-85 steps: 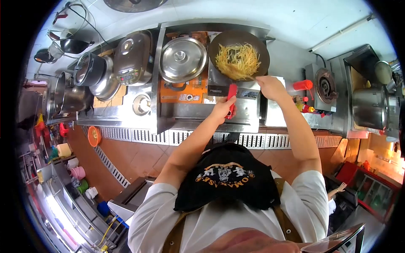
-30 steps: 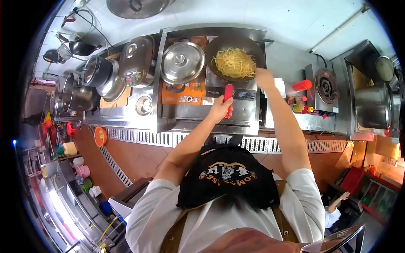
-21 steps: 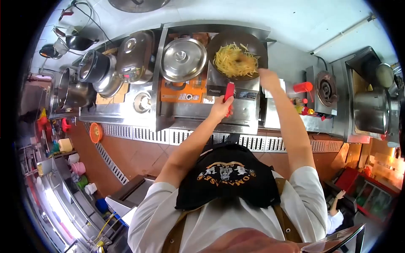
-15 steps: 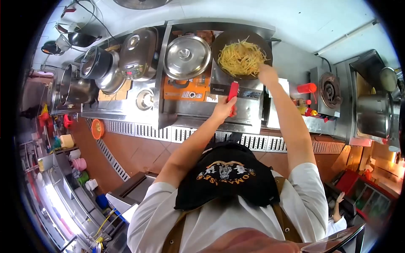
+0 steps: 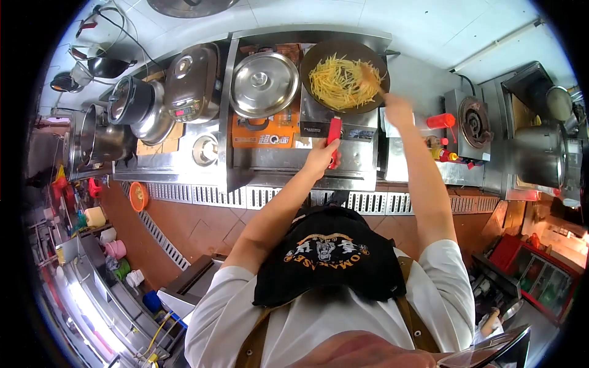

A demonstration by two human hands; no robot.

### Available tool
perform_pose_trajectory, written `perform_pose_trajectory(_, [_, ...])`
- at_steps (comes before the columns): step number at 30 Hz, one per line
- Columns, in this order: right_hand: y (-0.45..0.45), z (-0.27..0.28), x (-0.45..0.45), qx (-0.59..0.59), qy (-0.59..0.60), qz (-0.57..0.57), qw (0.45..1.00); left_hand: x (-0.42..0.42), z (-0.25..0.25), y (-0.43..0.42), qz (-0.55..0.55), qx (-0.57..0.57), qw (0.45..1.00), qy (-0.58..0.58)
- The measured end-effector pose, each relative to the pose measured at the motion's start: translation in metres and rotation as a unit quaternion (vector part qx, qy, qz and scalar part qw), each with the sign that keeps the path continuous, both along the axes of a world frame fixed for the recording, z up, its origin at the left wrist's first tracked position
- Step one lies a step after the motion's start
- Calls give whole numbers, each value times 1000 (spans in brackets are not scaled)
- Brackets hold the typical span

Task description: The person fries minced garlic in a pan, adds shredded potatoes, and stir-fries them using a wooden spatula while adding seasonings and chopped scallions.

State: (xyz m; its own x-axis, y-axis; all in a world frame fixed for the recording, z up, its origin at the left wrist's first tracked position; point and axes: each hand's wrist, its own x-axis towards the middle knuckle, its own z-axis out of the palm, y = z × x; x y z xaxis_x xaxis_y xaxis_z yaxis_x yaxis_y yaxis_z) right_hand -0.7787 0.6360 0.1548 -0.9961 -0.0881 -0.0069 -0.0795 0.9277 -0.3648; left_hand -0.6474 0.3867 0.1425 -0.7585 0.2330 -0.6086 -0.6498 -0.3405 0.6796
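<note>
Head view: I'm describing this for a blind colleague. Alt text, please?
A person's left hand grips the red handle of a dark wok of yellow shredded food; the right hand holds a blurred utensil in it. A round steel lid is beside the wok.

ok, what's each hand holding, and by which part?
Left hand: the wok, by its red handle. Right hand: a blurred brownish utensil, by the end away from the food; exact grip can't be told.

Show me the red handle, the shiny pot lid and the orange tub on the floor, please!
Red handle [image 5: 334, 130]: head view, on its uncovered upper stretch.
Shiny pot lid [image 5: 260, 80]: head view, on the knob.
Orange tub [image 5: 131, 197]: head view, on its left rim.
</note>
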Motion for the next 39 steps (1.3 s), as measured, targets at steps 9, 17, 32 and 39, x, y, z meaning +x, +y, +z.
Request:
perform_pose_trajectory(9, [-43, 62, 51, 6, -93, 98, 991, -4, -2, -2, -6, 6, 1000, -3])
perform_pose_trajectory(17, [-32, 6, -70, 85, -62, 32, 994, -4, -8, -2, 26, -21, 999, -17])
perform_pose_trajectory(32, [-36, 53, 29, 14, -57, -38, 998, -24, 18, 2, -59, -15, 993, 102])
perform_pose_trajectory(39, [-3, 157, 104, -190, -46, -21, 980, 31, 108, -37, -125, -102, 984, 78])
